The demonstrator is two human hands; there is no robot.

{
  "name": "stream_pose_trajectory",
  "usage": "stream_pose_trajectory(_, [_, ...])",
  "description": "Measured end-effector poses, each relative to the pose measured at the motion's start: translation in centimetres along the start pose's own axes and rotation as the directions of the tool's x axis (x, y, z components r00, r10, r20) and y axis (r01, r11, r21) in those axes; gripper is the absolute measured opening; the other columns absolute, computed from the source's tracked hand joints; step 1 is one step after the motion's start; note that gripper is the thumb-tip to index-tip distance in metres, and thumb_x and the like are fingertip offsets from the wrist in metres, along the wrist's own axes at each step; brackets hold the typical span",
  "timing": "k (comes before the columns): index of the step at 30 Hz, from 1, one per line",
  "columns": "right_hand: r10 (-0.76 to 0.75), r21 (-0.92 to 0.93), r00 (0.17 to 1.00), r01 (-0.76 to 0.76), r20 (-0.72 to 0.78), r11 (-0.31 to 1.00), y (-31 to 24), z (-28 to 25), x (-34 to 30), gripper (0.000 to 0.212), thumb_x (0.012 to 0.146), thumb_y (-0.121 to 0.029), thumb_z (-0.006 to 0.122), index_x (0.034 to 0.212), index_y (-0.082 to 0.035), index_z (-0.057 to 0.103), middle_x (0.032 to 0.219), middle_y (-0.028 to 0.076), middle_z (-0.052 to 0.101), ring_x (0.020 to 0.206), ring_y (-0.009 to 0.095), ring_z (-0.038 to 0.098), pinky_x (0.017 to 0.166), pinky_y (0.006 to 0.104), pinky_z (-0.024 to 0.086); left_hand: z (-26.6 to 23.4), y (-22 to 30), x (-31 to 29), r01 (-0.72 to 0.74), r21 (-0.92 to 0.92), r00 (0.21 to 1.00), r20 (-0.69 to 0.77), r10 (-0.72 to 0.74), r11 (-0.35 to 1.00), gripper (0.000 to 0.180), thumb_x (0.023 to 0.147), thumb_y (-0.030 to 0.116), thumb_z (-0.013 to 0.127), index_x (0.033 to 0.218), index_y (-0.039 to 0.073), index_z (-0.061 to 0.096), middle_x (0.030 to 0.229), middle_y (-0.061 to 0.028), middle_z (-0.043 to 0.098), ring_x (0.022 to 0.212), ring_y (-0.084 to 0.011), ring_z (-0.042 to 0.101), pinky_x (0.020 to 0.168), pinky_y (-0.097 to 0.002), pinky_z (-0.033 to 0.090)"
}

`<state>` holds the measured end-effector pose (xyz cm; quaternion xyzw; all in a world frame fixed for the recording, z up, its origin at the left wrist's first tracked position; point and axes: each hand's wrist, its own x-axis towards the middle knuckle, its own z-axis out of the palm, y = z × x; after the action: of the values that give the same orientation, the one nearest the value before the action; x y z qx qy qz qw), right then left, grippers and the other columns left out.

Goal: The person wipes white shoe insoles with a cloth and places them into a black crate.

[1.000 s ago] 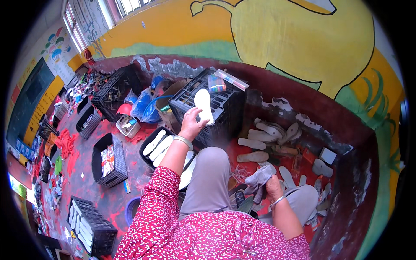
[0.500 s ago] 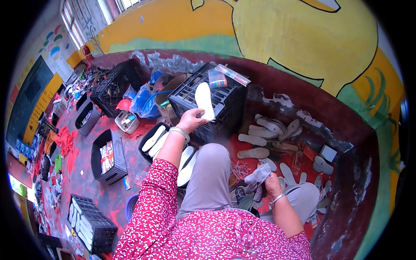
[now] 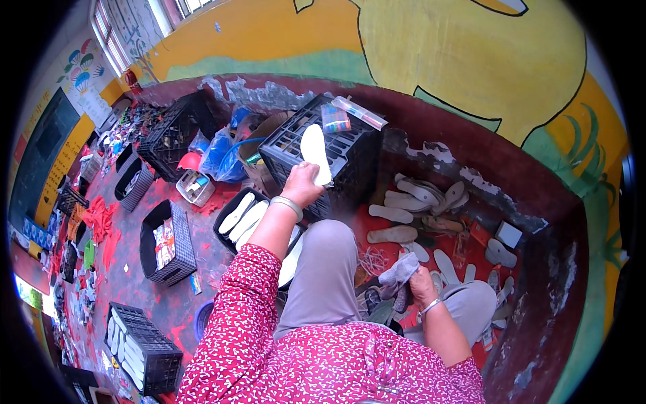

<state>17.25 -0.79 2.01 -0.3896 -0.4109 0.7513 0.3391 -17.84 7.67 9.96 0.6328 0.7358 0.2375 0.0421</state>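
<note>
A white insole [image 3: 314, 152] lies along the slatted top of an upturned black plastic crate [image 3: 350, 143]. My left hand [image 3: 303, 183], with a bracelet at the wrist, is closed on the insole's near end. Low on the right, by my bent knee, my right hand [image 3: 422, 285] grips a bunched grey cloth [image 3: 400, 271]; the fingers are partly hidden behind it. Just left of my raised knee, a dark basket [image 3: 220, 231] holds more white insoles [image 3: 245, 221].
Many insoles [image 3: 393, 234] lie on red sheeting at the right, beside a small white box [image 3: 509, 235]. Pens in clear packs [image 3: 361, 113] rest on the crate. A grey woven basket [image 3: 177, 254] and a black crate of insoles [image 3: 152, 357] stand left. Blue bags [image 3: 221, 157] lie beyond.
My left hand has moved slightly up and right around the insole's near end, its fingers now further over it. The insole has barely shifted, and my right hand stays where it was.
</note>
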Motion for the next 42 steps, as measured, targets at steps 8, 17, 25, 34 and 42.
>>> stream_pose_trajectory(8, [0.077, -0.017, 0.997, -0.077, -0.026, 0.997, 0.8, -0.3, 0.4, 0.023, 0.084, -0.026, 0.058, 0.086, -0.003, 0.062, 0.076, 0.004, 0.063, 0.066, 0.014, 0.06, 0.059, 0.0278, 0.046, -0.3, -2.6, 1.7, 0.106, -0.307, 0.987, 0.147, -0.063, 0.946, 0.048, 0.061, 0.021, 0.078, 0.104, 0.002, 0.063, 0.108, -0.0126, 0.058, 0.102, -0.0257, 0.055, 0.089, -0.0306, 0.041])
stream_pose_trajectory(17, [0.057, -0.05, 0.997, -0.059, -0.045, 0.997, 1.6, -0.9, 0.7, 0.021, 0.084, -0.024, 0.057, 0.085, -0.004, 0.061, 0.075, 0.003, 0.062, 0.065, 0.013, 0.059, 0.058, 0.0276, 0.046, -1.0, -2.1, 1.9, 0.253, -0.424, 0.96, 0.221, -0.172, 0.869, 0.046, 0.063, 0.011, 0.079, 0.105, 0.003, 0.063, 0.104, -0.0095, 0.059, 0.097, -0.0201, 0.056, 0.085, -0.0288, 0.043])
stream_pose_trajectory(25, [0.049, -0.027, 0.999, -0.05, -0.012, 0.998, 1.4, -0.6, 0.5, 0.018, 0.083, -0.022, 0.058, 0.085, -0.004, 0.061, 0.075, 0.002, 0.061, 0.065, 0.014, 0.059, 0.06, 0.0283, 0.047, -1.1, -2.2, 2.6, 0.242, -0.355, 0.954, 0.255, -0.156, 0.903, 0.047, 0.06, 0.012, 0.076, 0.105, 0.003, 0.063, 0.105, -0.0127, 0.059, 0.098, -0.0242, 0.057, 0.087, -0.031, 0.043])
stream_pose_trajectory(34, [0.046, -0.092, 0.998, -0.05, -0.041, 0.995, 0.5, 0.0, 0.2, 0.014, 0.084, -0.019, 0.056, 0.085, -0.005, 0.06, 0.075, 0.002, 0.061, 0.067, 0.013, 0.059, 0.06, 0.0275, 0.046, 0.8, 0.5, 0.3, -0.114, 0.163, 0.993, -0.024, 0.119, 0.98, 0.02, 0.075, 0.012, 0.054, 0.091, 0.002, 0.061, 0.102, -0.0191, 0.057, 0.096, -0.0369, 0.053, 0.085, -0.0423, 0.044])
stream_pose_trajectory(42, [0.069, -0.053, 0.998, -0.069, -0.003, 0.996, 0.1, 0.2, 0.1, 0.015, 0.083, -0.02, 0.056, 0.084, -0.006, 0.06, 0.074, 0.002, 0.061, 0.065, 0.013, 0.058, 0.058, 0.0274, 0.046, 2.6, -3.3, 2.2, -0.059, -0.16, 0.896, -0.444, -0.018, 0.985, 0.018, 0.088, 0.015, 0.049, 0.098, 0.008, 0.063, 0.077, -0.011, 0.064, 0.065, -0.0291, 0.059, 0.063, -0.0345, 0.046])
